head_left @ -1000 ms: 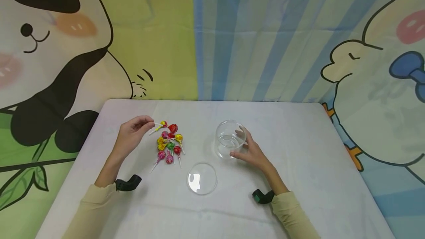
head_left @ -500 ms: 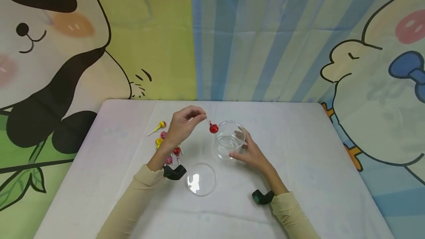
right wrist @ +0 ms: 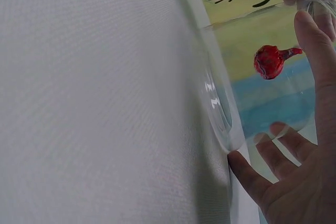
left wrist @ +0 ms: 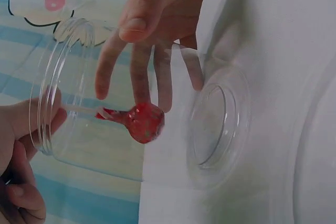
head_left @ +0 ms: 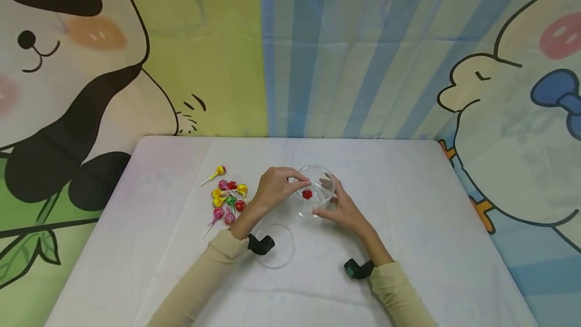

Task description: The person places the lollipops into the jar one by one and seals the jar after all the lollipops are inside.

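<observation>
In the head view my left hand (head_left: 278,186) is at the mouth of a clear round jar (head_left: 323,197). It pinches the white stick of a red-wrapped lollipop (left wrist: 146,123), whose candy end hangs inside the jar, above the bottom. Around the jar's right side curls my right hand (head_left: 341,207), thumb on the near side and fingers on the far side. The jar stands upright on the table. Through the clear wall the right wrist view also shows the red lollipop (right wrist: 269,62) apart from the jar's base.
A clear round lid (head_left: 292,247) lies in front of the jar, partly covered by the left wrist camera (head_left: 260,244). Left of the jar is a pile of several wrapped lollipops (head_left: 230,200). One yellow lollipop (head_left: 220,170) lies just behind them on the white-covered table (head_left: 386,175).
My left hand has picked the red lollipop from the pile, carried it right, and lowered it into the jar. The right hand and the jar have stayed in place.
</observation>
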Tool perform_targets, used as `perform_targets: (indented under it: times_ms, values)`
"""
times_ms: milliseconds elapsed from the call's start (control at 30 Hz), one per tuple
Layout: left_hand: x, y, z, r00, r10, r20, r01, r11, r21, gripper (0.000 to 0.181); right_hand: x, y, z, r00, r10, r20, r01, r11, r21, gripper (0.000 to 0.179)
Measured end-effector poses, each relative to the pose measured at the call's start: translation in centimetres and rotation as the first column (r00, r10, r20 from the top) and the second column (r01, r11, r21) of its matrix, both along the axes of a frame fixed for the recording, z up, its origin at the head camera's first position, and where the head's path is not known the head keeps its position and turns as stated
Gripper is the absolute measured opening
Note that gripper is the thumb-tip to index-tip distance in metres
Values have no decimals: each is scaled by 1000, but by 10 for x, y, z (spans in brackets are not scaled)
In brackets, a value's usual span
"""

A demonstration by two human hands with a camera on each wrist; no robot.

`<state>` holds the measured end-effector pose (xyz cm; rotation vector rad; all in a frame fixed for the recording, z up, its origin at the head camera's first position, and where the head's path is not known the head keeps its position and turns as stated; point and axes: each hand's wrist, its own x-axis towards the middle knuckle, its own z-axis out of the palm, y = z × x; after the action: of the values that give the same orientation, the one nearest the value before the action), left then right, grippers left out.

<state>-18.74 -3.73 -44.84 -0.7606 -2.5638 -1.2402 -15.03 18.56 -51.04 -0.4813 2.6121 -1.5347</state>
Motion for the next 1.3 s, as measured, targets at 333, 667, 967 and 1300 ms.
perform_targets:
  times_ms: [333, 667, 967, 1300]
  values:
    - [3, 7, 11, 996, 45, 75, -26, 973, -231, 10, 14, -10, 33, 999, 36, 24, -36, 999, -1, 96]
    - [-1, 19, 28, 989, 34, 146, 44, 864, -501, 5, 17, -9, 34, 998, 43, 43, -42, 999, -8, 96]
    - [0, 21, 33, 977, 60, 202, 60, 839, -540, 5, 16, -11, 33, 997, 62, 49, -62, 998, -1, 98]
    - [48, -22, 35, 995, 43, -84, -62, 971, -232, 19, 9, -5, 34, 999, 48, 6, -48, 999, 18, 99]
